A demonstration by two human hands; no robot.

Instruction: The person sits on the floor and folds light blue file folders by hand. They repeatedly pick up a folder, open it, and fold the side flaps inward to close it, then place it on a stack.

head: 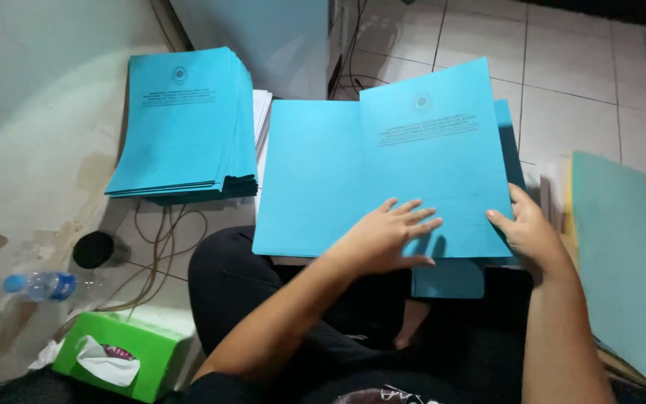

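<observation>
Both hands on blue folder [383, 176]: left hand [383, 239] flat (fingers spread), right hand [532, 236] gripping its edge

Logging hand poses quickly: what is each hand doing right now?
Left hand: open, fingers spread flat on the blue folder cover.
Right hand: gripping the same cover's right edge.

A thick stack of blue folders [185, 123] lies on the tiled floor [570, 67] near the wall [31, 112] (its plaster stained and peeling low down). Beside it loop thin cables [160, 247]. A black round cap [93, 249], a plastic water bottle [39, 286] and a green tissue box [117, 355] sit along the wall's foot.
</observation>
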